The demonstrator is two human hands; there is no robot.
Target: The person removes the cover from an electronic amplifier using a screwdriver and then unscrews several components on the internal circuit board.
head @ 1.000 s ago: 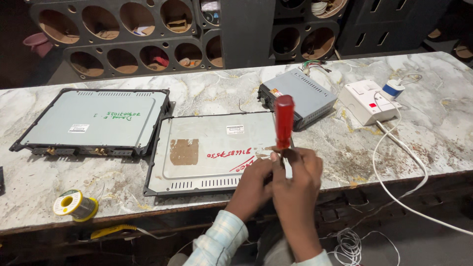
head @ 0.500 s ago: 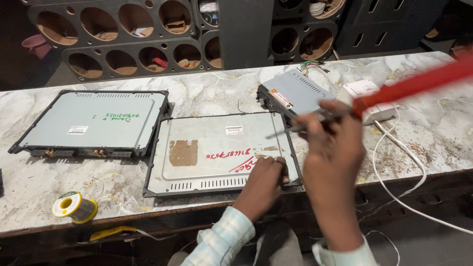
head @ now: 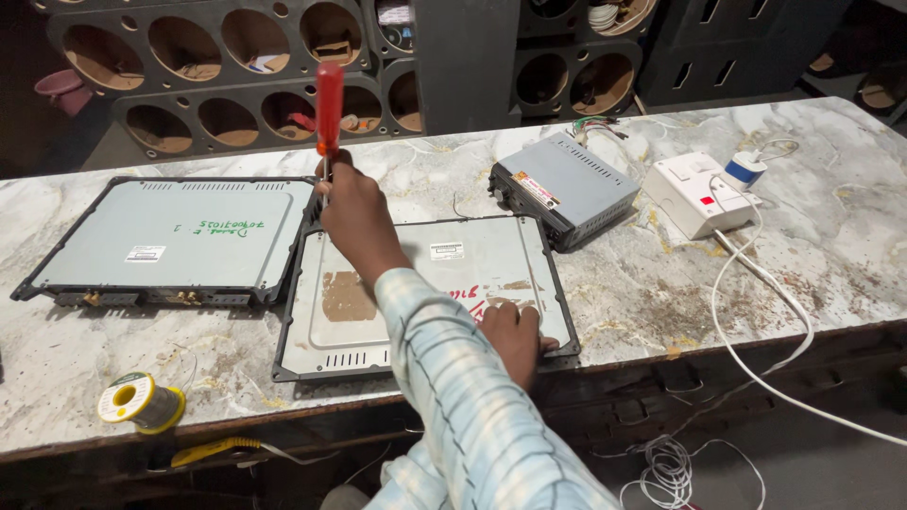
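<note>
Screwdriver set at the far left corner of the middle panel.

The right hand [head: 354, 212], fingers closed around the red-handled screwdriver [head: 328, 104], holds it upright at the top-left corner of the grey metal panel [head: 425, 293] on the marble tabletop [head: 661, 302]. The left hand [head: 513, 335] presses flat, fingers spread, on the near right edge. Best to keep the shaft vertical and the panel pinned against sliding.

A marble-patterned worktop [head: 661, 302], stained and littered with debris, spans the view. Behind it stand dark speaker enclosures [head: 217, 66] with round cut-outs (several hold oddments). Dim floor [head: 831, 397] below; loose white cable [head: 756, 283] trails over the edge.
</note>
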